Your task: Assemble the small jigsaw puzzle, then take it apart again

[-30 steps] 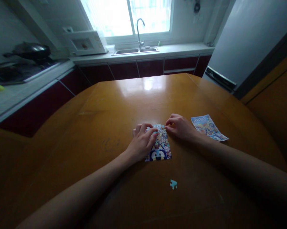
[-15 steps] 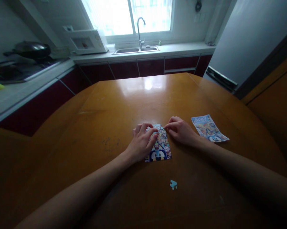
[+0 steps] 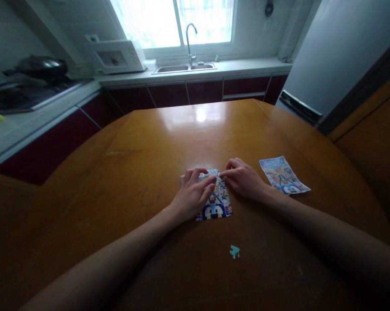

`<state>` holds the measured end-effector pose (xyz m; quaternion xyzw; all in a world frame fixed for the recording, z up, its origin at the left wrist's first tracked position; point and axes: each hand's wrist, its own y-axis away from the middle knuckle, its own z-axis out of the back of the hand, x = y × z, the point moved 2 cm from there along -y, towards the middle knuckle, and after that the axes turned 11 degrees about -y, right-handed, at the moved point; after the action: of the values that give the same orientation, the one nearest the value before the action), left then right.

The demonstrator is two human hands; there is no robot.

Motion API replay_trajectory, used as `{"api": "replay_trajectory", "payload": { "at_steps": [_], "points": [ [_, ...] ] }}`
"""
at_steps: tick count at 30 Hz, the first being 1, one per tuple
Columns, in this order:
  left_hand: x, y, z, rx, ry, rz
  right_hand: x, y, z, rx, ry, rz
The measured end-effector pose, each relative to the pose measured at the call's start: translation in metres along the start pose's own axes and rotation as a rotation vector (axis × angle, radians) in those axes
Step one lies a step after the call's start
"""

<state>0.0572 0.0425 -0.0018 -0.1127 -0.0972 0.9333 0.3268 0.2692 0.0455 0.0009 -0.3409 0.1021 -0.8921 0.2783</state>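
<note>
A jigsaw puzzle (image 3: 219,194), assembled into an upright rectangle, lies before me on the wooden table. Its crowded, colourful picture has a blue dog's face along the near edge. My left hand (image 3: 195,192) rests over its left side, fingers spread, covering part of the picture. At the upper right edge my right hand (image 3: 243,178) touches the puzzle with its index finger stretched out, the other fingers curled under. No piece shows in either hand. A loose pale-blue puzzle piece (image 3: 235,251) lies on the table closer to me, apart from both hands.
To the right of my right hand lies a printed picture sheet (image 3: 283,175) with a similar dog design. Beyond the wooden table (image 3: 182,134) are a counter with a sink (image 3: 172,69), a microwave (image 3: 117,57) and a pan (image 3: 42,68) on the stove. A fridge (image 3: 337,56) stands at right.
My right index finger has straightened and shifted slightly left onto the puzzle's upper right edge. My left hand stays on the puzzle, its index finger reaching a little further right.
</note>
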Motion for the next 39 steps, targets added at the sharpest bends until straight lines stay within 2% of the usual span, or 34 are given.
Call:
{"api": "replay_trajectory", "payload": {
  "at_steps": [8,14,19,23,31,34,37,39],
  "points": [
    [-0.002,-0.001,-0.001,0.028,-0.03,0.01,0.0,0.0,-0.001,0.029,-0.004,-0.007],
    [-0.003,-0.001,0.0,0.032,-0.034,0.006,-0.001,-0.005,-0.001,-0.077,-0.072,-0.06],
    [-0.003,-0.001,0.0,0.038,-0.048,0.004,-0.002,-0.006,-0.004,-0.011,-0.056,-0.042],
    [-0.003,-0.001,0.0,0.04,-0.043,0.002,-0.003,-0.006,-0.003,-0.068,-0.045,-0.071],
    [-0.001,-0.001,-0.002,0.016,-0.009,0.0,-0.003,-0.005,-0.005,-0.046,-0.061,-0.073],
    [-0.001,0.0,-0.001,0.021,0.003,-0.003,-0.002,-0.006,0.002,-0.118,-0.092,-0.068],
    [-0.001,0.0,0.0,0.024,0.005,-0.005,0.008,-0.006,0.02,-0.206,-0.147,-0.036],
    [-0.001,0.0,0.001,0.018,0.012,0.003,0.021,-0.001,0.034,-0.177,-0.19,0.012]
  ]
}}
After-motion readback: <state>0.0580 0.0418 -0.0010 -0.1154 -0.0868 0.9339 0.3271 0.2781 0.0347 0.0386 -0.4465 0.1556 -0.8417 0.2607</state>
